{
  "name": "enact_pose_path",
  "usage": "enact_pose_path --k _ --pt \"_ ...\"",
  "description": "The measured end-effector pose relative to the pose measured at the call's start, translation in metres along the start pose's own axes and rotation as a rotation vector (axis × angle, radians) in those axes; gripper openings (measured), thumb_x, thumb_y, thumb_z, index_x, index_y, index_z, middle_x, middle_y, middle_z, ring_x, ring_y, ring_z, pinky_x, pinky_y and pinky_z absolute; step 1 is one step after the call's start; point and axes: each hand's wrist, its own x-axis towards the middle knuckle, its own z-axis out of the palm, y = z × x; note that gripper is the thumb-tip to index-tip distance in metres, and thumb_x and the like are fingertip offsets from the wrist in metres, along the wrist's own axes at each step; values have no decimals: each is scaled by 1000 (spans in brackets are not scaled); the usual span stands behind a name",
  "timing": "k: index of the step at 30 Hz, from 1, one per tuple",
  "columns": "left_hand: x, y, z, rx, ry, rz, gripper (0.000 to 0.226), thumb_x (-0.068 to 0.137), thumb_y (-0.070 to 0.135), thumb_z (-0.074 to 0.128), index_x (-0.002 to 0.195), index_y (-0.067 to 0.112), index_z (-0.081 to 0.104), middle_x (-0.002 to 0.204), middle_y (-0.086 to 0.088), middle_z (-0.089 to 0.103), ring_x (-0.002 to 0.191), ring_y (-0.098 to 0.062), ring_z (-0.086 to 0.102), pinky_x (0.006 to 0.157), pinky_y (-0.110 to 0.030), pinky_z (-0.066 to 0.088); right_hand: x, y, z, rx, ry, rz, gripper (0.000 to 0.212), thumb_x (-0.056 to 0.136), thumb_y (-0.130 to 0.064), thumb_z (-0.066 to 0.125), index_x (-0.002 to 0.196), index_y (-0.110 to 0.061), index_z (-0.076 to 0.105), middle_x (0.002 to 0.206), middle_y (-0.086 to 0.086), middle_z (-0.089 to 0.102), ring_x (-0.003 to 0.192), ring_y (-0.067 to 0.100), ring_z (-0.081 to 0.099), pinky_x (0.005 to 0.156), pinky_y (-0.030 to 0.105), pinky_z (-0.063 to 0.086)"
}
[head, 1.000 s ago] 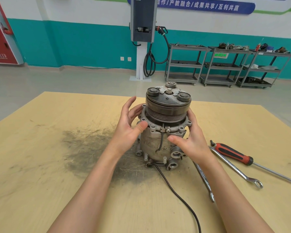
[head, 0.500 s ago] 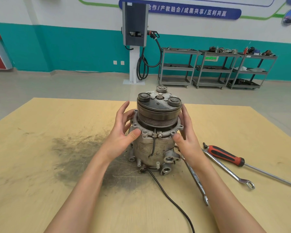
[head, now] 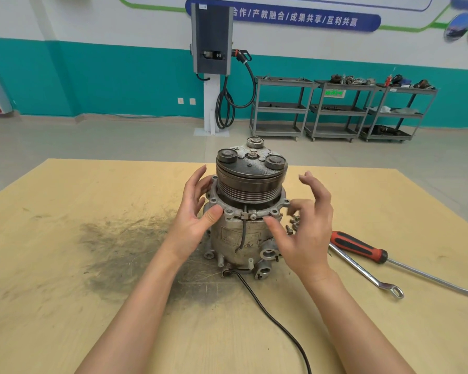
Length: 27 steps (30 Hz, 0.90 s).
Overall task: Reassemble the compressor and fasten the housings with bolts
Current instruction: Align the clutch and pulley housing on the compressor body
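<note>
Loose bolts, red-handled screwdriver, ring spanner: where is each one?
Loose bolts [head: 292,225], head view, middle of the pile.
Red-handled screwdriver [head: 355,247], head view, on its red handle.
Ring spanner [head: 362,271], head view, mid-shaft.

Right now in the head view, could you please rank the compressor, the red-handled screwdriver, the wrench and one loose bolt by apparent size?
1. compressor
2. red-handled screwdriver and wrench: similar length, unranked
3. loose bolt, smallest

2 bare forearms, left hand [head: 193,211] and right hand [head: 305,230] ungloved.
</note>
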Motion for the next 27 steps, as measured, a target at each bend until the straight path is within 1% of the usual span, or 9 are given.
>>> enact_pose_path --k 2,4,7,10,14,17,19,22,27 --pt "-1 0 0 -1 -2 1 106 64 81 67 149 34 24 148 13 39 138 4 35 119 -53 28 -3 -1 1 -179 7 -110 33 96 -43 52 82 -14 47 124 23 54 126 29 44 95 64 41" --pt "-1 1 0 0 -4 2 107 65 81 67 150 33 23 149 13 39 139 3 35 119 -52 28 -6 -5 2 -223 -24 -68 34 96 -37 53 77 -8 53 118 25 55 120 30 45 93 63 41" --pt "0 2 -1 5 -15 1 105 64 81 66 148 36 23 148 13 39 140 3 34 119 -53 26 -8 -11 4 -153 -95 72 31 91 -32 53 74 -5 52 120 22 51 114 33 45 92 55 40" --pt "0 3 -2 18 -28 2 105 64 82 66 148 35 22 147 16 39 139 6 33 120 -51 24 -7 -10 4 -121 -116 78 29 93 -30 49 76 -6 51 120 19 48 111 29 41 90 45 34" --pt "0 4 -2 48 -31 10 111 66 82 64 152 27 21 148 12 39 136 10 34 120 -42 26 -7 -6 7 -74 -99 69 46 101 -38 39 75 -3 55 122 20 47 111 26 38 94 35 30" --pt "0 5 -2 53 -36 17 115 66 82 63 154 22 21 152 6 38 139 6 33 120 -41 27 -7 -4 9 -61 -78 61 53 103 -41 34 75 -3 57 126 15 43 115 26 36 101 27 25" --pt "0 6 -1 47 -41 22 114 65 82 64 153 22 23 153 3 38 141 1 32 121 -46 25 -8 -2 9 -45 -74 42 47 103 -40 34 77 -7 55 128 11 41 117 27 35 102 30 25" --pt "1 5 -2 26 -41 38 106 66 78 67 148 24 27 151 1 41 142 -4 35 120 -51 23 -8 -2 11 -8 -86 39 33 103 -42 34 82 -19 46 130 17 44 119 28 34 101 38 27" --pt "0 3 -3 -18 -10 36 93 71 65 75 142 31 24 146 -9 46 136 -15 45 113 -52 37 -8 -3 11 13 -108 81 19 97 -34 42 83 -22 41 131 22 44 121 30 32 101 44 28"
